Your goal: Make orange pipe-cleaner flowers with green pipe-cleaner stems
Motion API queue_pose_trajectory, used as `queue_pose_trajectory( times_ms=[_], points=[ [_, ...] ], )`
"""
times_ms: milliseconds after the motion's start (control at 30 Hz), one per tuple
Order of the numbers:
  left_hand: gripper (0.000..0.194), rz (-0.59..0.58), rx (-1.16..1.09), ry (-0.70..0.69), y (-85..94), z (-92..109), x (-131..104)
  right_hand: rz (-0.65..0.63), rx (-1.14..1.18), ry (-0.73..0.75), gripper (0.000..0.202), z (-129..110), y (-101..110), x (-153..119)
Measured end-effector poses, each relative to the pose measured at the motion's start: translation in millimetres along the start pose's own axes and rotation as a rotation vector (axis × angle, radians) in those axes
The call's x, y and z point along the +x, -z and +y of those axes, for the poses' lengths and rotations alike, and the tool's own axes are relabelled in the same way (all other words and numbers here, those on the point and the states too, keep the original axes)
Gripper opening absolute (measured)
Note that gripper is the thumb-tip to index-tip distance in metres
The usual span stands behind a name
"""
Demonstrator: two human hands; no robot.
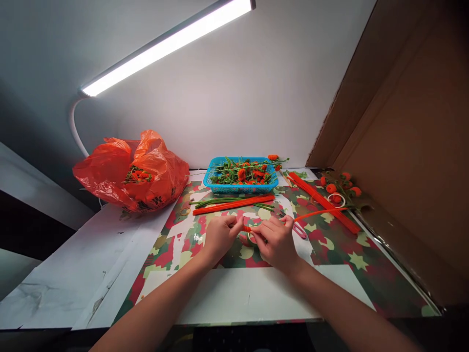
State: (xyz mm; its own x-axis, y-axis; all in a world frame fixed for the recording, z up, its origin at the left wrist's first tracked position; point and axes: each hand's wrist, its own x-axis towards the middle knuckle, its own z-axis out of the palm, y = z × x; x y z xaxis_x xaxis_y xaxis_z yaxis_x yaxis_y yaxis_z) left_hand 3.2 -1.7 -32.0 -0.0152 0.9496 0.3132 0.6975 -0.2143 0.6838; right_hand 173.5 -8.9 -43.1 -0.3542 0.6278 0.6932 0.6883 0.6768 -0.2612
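My left hand (222, 237) is closed, thumb and fingers pinching one end of an orange pipe cleaner (315, 213). My right hand (276, 242) pinches the same stem a short way to the right. Between the fingertips the orange looks thicker, perhaps wound or bent. From behind my right hand, the free length stretches out to the right. Just beyond my hands lie a bundle of orange pipe cleaners (234, 204) and several green pipe cleaners (216, 200). A pink-handled tool (300, 231) sits beside my right hand, partly hidden. Something round beneath my fingers is mostly covered.
A blue basket (241, 188) holds orange pipe-cleaner flowers with green stems. An orange plastic bag (161, 171) with more flowers stands left. Another orange bundle (322, 203), a white ring (336, 199) and loose flowers (355, 191) lie right, beside cardboard (406, 122). A lamp (168, 49) hangs overhead.
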Motion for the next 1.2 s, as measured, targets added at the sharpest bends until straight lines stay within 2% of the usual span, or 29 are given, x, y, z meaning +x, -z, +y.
queue_pose_trajectory(
  times_ms=[233, 367, 600, 833, 1000, 1200],
  points=[
    [0.046, 0.110, -0.013, 0.014, 1.8, -0.9, 1.8, 0.022, 0.106, -0.044, 0.013, -12.3, 1.7, 0.7],
    [0.046, 0.131, -0.057, 0.043, 4.0, -0.4, 3.8, -0.007, 0.187, -0.028, 0.021, -10.8, -2.9, -1.4],
    [0.046, 0.135, -0.113, 0.088, 5.1, -0.9, 4.6, -0.013, 0.238, -0.042, 0.025, -7.3, -5.4, -3.0],
    [0.046, 0.119, -0.210, 0.160, 4.6, -4.2, 6.7, -0.031, 0.388, -0.131, 0.027, -4.3, -8.1, -5.7],
    [0.047, 0.078, -0.290, 0.177, 1.9, -9.9, 7.6, -0.035, 0.565, -0.174, 0.030, 1.6, -9.1, -3.4],
    [0.047, 0.032, -0.318, 0.192, 0.7, -14.2, 8.2, -0.025, 0.596, -0.187, 0.032, 3.7, -9.3, -1.7]
  ],
)
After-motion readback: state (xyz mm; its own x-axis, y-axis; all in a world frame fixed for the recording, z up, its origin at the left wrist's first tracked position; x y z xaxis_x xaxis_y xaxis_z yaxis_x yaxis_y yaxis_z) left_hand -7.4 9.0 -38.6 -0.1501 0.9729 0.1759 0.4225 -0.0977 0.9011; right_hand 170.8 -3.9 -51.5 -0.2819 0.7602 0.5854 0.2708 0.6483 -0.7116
